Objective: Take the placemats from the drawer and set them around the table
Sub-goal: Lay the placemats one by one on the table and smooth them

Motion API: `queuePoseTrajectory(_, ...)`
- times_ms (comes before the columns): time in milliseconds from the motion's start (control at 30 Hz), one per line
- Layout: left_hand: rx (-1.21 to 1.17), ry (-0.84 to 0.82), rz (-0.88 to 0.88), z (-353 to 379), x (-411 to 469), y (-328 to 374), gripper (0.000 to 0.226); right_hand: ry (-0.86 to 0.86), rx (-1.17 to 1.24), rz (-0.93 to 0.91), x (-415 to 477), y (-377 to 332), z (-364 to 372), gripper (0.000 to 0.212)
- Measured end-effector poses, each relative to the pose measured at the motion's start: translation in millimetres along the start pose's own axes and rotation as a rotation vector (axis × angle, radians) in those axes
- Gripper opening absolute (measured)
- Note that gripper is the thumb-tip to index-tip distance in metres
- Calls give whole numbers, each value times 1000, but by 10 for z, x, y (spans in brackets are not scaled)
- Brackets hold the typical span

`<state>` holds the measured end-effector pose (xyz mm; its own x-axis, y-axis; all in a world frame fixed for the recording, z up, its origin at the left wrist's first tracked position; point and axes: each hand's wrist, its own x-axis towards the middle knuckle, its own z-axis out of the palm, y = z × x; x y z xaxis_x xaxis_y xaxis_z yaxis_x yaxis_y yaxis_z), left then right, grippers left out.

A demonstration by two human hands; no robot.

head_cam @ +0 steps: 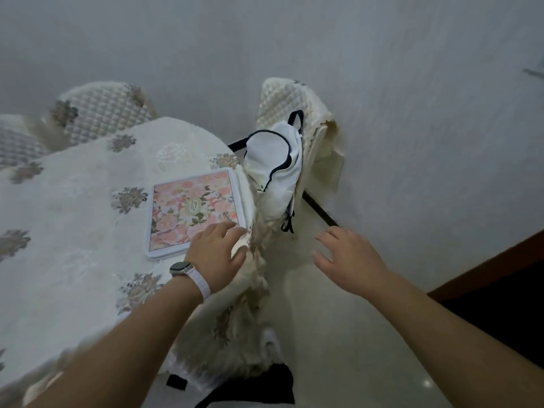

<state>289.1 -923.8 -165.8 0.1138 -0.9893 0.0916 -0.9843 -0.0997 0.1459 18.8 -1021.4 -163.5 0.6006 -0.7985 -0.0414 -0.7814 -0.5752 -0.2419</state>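
one floral placemat (192, 209) lies flat by the right edge of the worktop (73, 201). the left hand (215, 257) has loose, nearly straight fingers over the mat's near right corner and hides it, can't tell if they actually touch. the right hand (350, 260) hangs over the floor, fingers spread, holding nothing. far-left chairs (103, 113) are a blur.

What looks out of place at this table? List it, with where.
A white cloth with dark trim hangs slumped over the chair back beside the table, odd at a place being set. The floral placemat lies flat near the table's edge, the left hand touching its corner. Nothing spilled or damaged.
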Motion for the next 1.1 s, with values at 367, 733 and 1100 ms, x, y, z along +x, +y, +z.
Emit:
queuePoseTrajectory(367, -84, -94, -155, 479, 927, -1048, 42, -96, -100, -93, 1430, 8, 13, 47)
queuePoseTrajectory(733, -87, -195, -447, 780, 909, -2187, 45, -277, 22, -150, 2646, -594, 513, 43)
queuePoseTrajectory(1100, -150, -236, -737, 978, 844, -2598, 45, -492, 68, -106, 3227, -808, 1038, 53)
